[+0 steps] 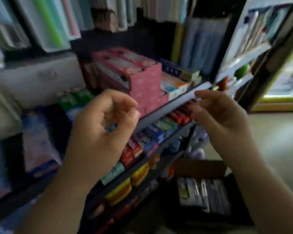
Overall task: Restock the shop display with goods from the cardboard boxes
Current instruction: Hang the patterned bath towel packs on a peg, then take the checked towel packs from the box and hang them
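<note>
Nothing printed can be read: the labels on the pink cardboard cartons [142,76] and the small coloured packets [152,132] below them are blurred.

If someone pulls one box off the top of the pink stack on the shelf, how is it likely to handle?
The pink stack looks like flat-sided cartons, so one would probably stay stiff and slide rather than roll. It stands taller than the small boxes beside it, so a careless tug might shift or tip its neighbours. Weight cannot be judged; the frame is blurred.
</note>
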